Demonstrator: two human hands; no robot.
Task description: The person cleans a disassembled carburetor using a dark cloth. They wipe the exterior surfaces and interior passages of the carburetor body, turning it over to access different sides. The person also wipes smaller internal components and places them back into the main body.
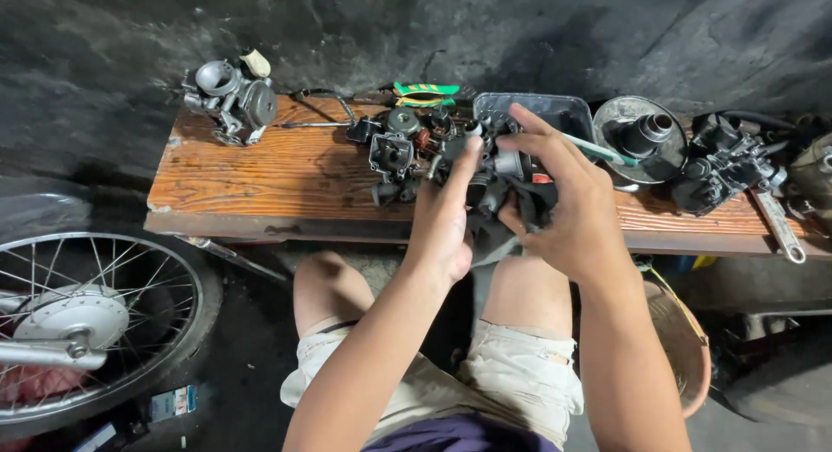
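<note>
- Greasy metal carburettor body (501, 168), dark, with a grey rag (511, 211) beneath; both raised in front of the bench edge, above the knees.
- Left hand (444, 218): closed on the near-left side of the body, thumb stretched upward against it; fingers hidden behind, so depth of hold not readable.
- Right hand (568, 205): fingers curled over the top and right side, pressing body and rag together, index finger extended toward the far edge.
- Risk, judged: oily surfaces under two partial holds; possible slip onto the knees or the dark floor, with small fittings hard to find there.
- Risk, judged: loose rag folds hanging below; possible snag on a protruding part while turning.
- Just beyond: cluster of small dark parts (400, 153) on the wooden bench (269, 170), close enough to be knocked by a knuckle.
- Further out: black plastic tray (555, 110) with a green-handled brush (598, 149); round metal bowl (628, 123); second carburettor (230, 97) far left; wrench (780, 227) overhanging the right edge, liable to fall if jolted.
- Lower left: spoked wheel (87, 322), well apart.
</note>
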